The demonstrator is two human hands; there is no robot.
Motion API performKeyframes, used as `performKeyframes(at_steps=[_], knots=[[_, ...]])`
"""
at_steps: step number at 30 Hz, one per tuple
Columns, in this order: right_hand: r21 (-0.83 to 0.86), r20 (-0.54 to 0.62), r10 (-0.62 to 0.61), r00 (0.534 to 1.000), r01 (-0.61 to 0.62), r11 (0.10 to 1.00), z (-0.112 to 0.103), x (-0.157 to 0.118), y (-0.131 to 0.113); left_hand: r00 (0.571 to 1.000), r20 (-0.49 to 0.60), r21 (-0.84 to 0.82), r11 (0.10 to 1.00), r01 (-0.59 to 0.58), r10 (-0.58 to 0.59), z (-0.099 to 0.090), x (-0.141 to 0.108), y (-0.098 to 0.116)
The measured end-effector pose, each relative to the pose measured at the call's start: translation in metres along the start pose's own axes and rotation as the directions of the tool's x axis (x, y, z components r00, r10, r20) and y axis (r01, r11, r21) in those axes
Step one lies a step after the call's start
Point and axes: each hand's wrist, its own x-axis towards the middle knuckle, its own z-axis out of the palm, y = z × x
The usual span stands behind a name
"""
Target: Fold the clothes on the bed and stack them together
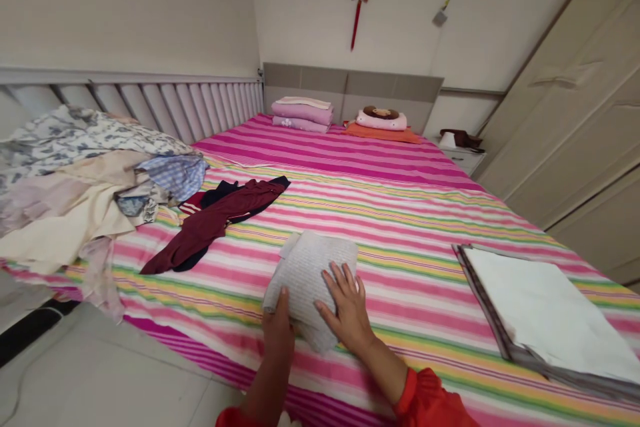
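Note:
A light grey ribbed garment [313, 273], folded into a compact bundle, lies on the striped bedsheet [410, 267] near the bed's front edge. My left hand [279, 327] grips its lower left edge, thumb on top and the other fingers hidden beneath. Spread flat across its right side is my right hand [345, 307], fingers apart and pressing on the cloth. To the left of the bundle lie maroon trousers [210, 233] with dark clothing under them.
Loose clothes [100, 180] are heaped on the bed's left side by a white railing [200, 103]. A folded stack [550, 320] with a white top piece sits at right. Folded lilac bedding [303, 113] and a pink pillow [381, 120] rest by the headboard [345, 90].

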Motion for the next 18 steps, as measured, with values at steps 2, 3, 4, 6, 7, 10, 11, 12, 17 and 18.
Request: performKeyframes(at_steps=[2, 3, 4, 6, 7, 10, 11, 12, 17, 18], knots=[[0.004, 0.052, 0.012, 0.999, -0.012, 1.000, 0.007, 0.000, 0.002, 0.995, -0.084, -0.053, 0.997, 0.058, -0.062, -0.006, -0.004, 0.005], [0.007, 0.080, 0.018, 0.997, -0.018, 1.000, 0.010, 0.000, 0.003, 0.990, -0.114, -0.067, 0.994, 0.081, -0.089, -0.009, -0.005, 0.008], [0.008, 0.101, 0.024, 0.995, -0.024, 1.000, 0.011, 0.000, 0.004, 0.987, -0.132, -0.055, 0.995, 0.084, -0.091, -0.013, -0.005, 0.009], [0.010, 0.104, 0.031, 0.994, -0.032, 0.999, 0.010, 0.001, 0.005, 0.990, -0.134, 0.023, 0.998, 0.056, -0.053, -0.023, -0.001, 0.012], [0.011, 0.086, 0.032, 0.996, -0.033, 0.999, 0.009, 0.003, 0.004, 0.988, -0.155, 0.071, 0.997, 0.033, -0.022, -0.029, 0.003, 0.013], [0.011, 0.002, 0.031, 1.000, -0.031, 0.999, 0.004, 0.009, 0.000, 0.936, -0.229, 0.304, 0.933, -0.194, 0.269, -0.041, 0.021, 0.021], [0.009, -0.016, 0.037, 0.999, -0.036, 0.999, 0.004, 0.012, -0.003, 0.894, -0.157, 0.400, 0.854, -0.332, 0.421, -0.041, 0.028, 0.026], [0.006, -0.027, 0.045, 0.999, -0.045, 0.999, 0.004, 0.015, -0.006, 0.834, -0.015, 0.480, 0.736, -0.477, 0.551, -0.037, 0.035, 0.031], [-0.030, -0.049, 0.066, 0.997, -0.068, 0.997, 0.012, 0.039, -0.019, 0.598, 0.690, 0.521, 0.292, -0.802, 0.409, 0.024, 0.067, 0.063], [-0.043, -0.050, 0.069, 0.996, -0.071, 0.997, 0.014, 0.044, -0.019, 0.618, 0.703, 0.563, 0.255, -0.786, 0.353, 0.039, 0.075, 0.067]])
